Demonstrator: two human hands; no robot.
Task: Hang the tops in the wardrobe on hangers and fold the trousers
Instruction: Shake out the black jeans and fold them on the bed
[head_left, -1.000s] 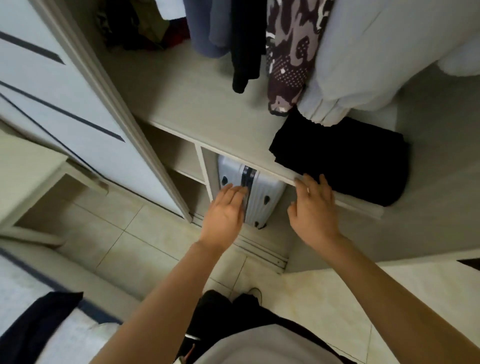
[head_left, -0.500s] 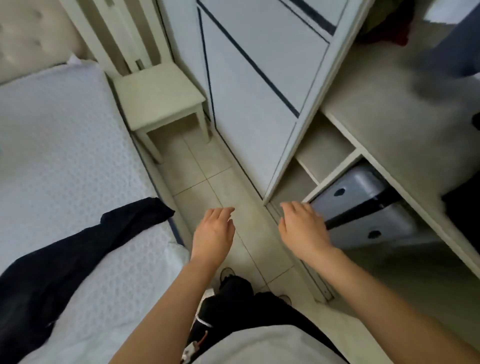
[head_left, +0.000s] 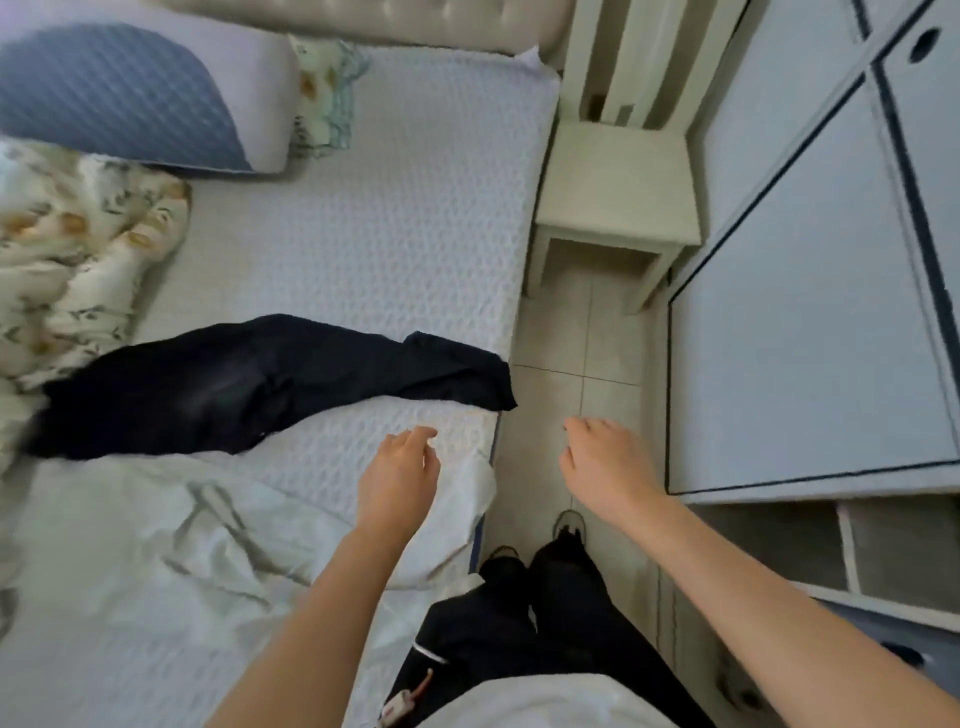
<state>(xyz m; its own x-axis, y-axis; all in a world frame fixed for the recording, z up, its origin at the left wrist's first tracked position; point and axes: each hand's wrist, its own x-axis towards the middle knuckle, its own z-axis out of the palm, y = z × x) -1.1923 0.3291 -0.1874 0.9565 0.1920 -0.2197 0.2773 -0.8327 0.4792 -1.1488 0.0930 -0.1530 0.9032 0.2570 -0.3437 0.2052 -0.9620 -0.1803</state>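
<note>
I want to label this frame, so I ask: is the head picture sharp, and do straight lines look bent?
Head view: motion blur smears the left edge, most on the floral quilt and the left end of the dark garment; the left hand and right hand are slightly soft. Head view: wide-angle distortion bows the wardrobe door edges. Light soft, no glare.

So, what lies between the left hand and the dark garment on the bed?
Nothing: only bare sheet separates the left hand from the dark garment, in the head view.
</note>
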